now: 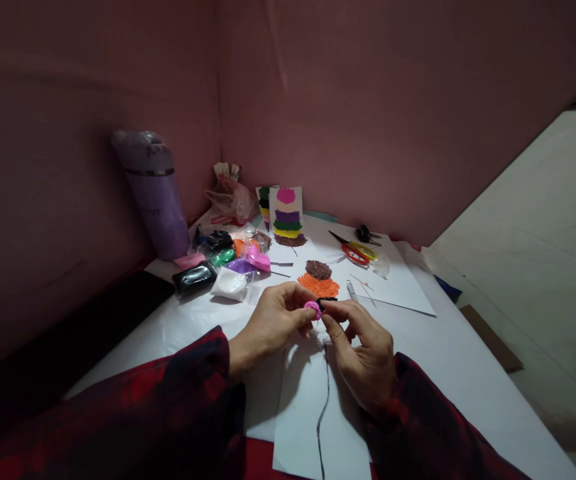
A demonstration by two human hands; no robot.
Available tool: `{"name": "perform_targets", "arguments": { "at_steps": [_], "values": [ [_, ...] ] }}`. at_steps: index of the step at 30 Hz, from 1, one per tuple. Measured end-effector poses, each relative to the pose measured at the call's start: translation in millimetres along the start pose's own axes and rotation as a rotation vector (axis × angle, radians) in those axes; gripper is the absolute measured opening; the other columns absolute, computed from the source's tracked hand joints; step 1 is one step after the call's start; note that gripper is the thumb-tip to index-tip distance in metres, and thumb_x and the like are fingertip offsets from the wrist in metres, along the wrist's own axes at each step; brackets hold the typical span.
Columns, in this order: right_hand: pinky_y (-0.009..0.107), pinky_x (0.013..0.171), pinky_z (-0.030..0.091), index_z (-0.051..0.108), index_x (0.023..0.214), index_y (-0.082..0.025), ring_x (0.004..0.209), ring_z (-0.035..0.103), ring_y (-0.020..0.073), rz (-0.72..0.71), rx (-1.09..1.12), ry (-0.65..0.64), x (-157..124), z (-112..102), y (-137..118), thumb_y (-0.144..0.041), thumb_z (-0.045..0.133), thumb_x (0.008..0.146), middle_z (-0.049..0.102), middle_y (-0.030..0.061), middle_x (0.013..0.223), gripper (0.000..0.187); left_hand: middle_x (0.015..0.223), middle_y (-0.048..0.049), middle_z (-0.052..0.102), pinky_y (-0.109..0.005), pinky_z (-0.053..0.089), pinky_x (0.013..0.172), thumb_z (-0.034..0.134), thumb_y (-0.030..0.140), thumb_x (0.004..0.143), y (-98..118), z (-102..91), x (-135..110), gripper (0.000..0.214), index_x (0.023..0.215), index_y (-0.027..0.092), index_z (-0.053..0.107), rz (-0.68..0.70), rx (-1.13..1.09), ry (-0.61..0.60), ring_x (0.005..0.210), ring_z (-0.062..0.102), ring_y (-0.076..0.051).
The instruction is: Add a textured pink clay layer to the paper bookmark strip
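Observation:
Between the fingertips of my left hand (281, 313) is a small lump of bright pink clay (312, 308). My right hand (361, 343) closes its thumb and forefinger on the right edge of the same lump. Just behind the fingers a patch of black clay (329, 302) shows, partly hidden. Beneath both hands lies a white card (298, 413) with a dark wavy line drawn down it. Further up the card are an orange clay band (319, 285) and a brown clay patch (318, 269), both rough in texture.
Bags of coloured clay (231, 283) cluster at the left, beside a purple bottle (155, 200). A finished striped card (288, 217) leans at the back wall. Scissors (355, 253), keys (365, 233) and toothpicks (365, 285) lie at the right on white board (403, 287).

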State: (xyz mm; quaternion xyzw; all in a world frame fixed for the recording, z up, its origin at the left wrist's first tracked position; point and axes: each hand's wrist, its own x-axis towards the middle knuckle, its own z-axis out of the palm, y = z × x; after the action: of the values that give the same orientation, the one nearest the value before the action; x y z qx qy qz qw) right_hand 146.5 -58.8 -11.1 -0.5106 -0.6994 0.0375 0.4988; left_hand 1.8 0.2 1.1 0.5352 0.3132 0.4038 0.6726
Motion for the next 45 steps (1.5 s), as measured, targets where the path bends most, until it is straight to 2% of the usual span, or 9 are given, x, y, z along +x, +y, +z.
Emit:
{"name": "perform_targets", "arguments": {
  "at_steps": [6, 12, 16, 19, 24, 30, 35, 39, 45],
  "values": [
    [0.025, 0.052, 0.043, 0.066, 0.095, -0.020, 0.065, 0.058, 0.0131, 0.006, 0.016, -0.028, 0, -2, -1, -0.019, 0.056, 0.091, 0.066, 0.0024, 0.082, 0.011, 0.063, 0.0001, 0.061, -0.024, 0.042, 0.053, 0.076, 0.026, 0.064, 6, 0.0, -1, 0.023, 0.078, 0.010, 0.066, 0.007, 0.011, -0.002, 0.052, 0.052, -0.009],
    [0.025, 0.052, 0.044, 0.066, 0.088, -0.019, 0.065, 0.059, 0.0130, 0.003, 0.007, -0.014, 0, -1, 0, -0.019, 0.056, 0.091, 0.066, 0.0026, 0.079, 0.011, 0.065, -0.0011, 0.063, -0.024, 0.041, 0.054, 0.076, 0.024, 0.066, 4, -1.7, -1, 0.024, 0.085, 0.011, 0.072, -0.052, 0.051, 0.005, 0.052, 0.051, -0.009],
    [0.025, 0.050, 0.045, 0.067, 0.096, -0.020, 0.065, 0.060, 0.0140, -0.004, -0.019, 0.012, 0, -1, 0, -0.020, 0.056, 0.090, 0.067, 0.0040, 0.082, 0.012, 0.072, -0.0021, 0.065, -0.025, 0.043, 0.057, 0.076, 0.024, 0.067, -3, -2.5, 1, 0.031, 0.094, 0.011, 0.069, -0.055, 0.012, -0.011, 0.056, 0.053, -0.009],
    [0.026, 0.055, 0.050, 0.068, 0.102, -0.022, 0.076, 0.063, 0.0161, -0.048, 0.001, -0.014, 0, -1, 2, -0.016, 0.055, 0.090, 0.067, 0.0053, 0.087, 0.018, 0.073, -0.0009, 0.063, -0.024, 0.043, 0.057, 0.076, 0.024, 0.066, -4, -2.3, 2, 0.028, 0.089, 0.012, 0.065, -0.029, 0.006, 0.004, 0.057, 0.055, -0.010],
    [0.024, 0.057, 0.051, 0.070, 0.100, -0.023, 0.072, 0.062, 0.0137, -0.059, 0.075, -0.060, -1, -2, 6, -0.011, 0.054, 0.088, 0.063, 0.0038, 0.086, 0.024, 0.063, 0.0011, 0.058, -0.024, 0.042, 0.052, 0.073, 0.023, 0.064, 0, -1.6, 1, 0.021, 0.075, 0.011, 0.060, -0.036, 0.010, 0.004, 0.051, 0.052, -0.009],
    [0.024, 0.059, 0.051, 0.068, 0.100, -0.022, 0.074, 0.062, 0.0138, -0.042, 0.029, -0.015, -1, -1, 0, -0.012, 0.054, 0.090, 0.066, 0.0038, 0.087, 0.020, 0.068, -0.0002, 0.060, -0.024, 0.043, 0.056, 0.075, 0.027, 0.066, 3, -2.5, -1, 0.027, 0.080, 0.009, 0.063, -0.011, 0.008, -0.037, 0.054, 0.053, -0.008],
    [0.025, 0.054, 0.048, 0.066, 0.096, -0.019, 0.067, 0.061, 0.0136, 0.005, -0.015, 0.045, 0, 0, 0, -0.019, 0.056, 0.091, 0.067, 0.0031, 0.083, 0.012, 0.071, -0.0007, 0.061, -0.023, 0.043, 0.056, 0.073, 0.036, 0.071, 1, -4.3, -1, 0.030, 0.080, 0.009, 0.063, -0.034, 0.022, -0.035, 0.056, 0.054, -0.008],
    [0.026, 0.058, 0.049, 0.066, 0.094, -0.020, 0.072, 0.062, 0.0148, -0.024, -0.011, 0.026, -1, 0, 2, -0.018, 0.055, 0.091, 0.067, 0.0037, 0.083, 0.012, 0.062, 0.0016, 0.058, -0.023, 0.042, 0.053, 0.075, 0.031, 0.066, 2, -4.1, 0, 0.028, 0.078, 0.009, 0.063, -0.022, 0.011, -0.013, 0.051, 0.052, -0.008],
    [0.026, 0.060, 0.049, 0.067, 0.092, -0.020, 0.072, 0.062, 0.0146, -0.031, 0.002, 0.013, 0, -1, 1, -0.015, 0.056, 0.090, 0.067, 0.0028, 0.082, 0.012, 0.062, 0.0008, 0.059, -0.025, 0.043, 0.052, 0.074, 0.028, 0.065, 2, -2.3, 1, 0.030, 0.083, 0.007, 0.064, -0.038, -0.033, -0.031, 0.049, 0.053, -0.009]
  ]
}}
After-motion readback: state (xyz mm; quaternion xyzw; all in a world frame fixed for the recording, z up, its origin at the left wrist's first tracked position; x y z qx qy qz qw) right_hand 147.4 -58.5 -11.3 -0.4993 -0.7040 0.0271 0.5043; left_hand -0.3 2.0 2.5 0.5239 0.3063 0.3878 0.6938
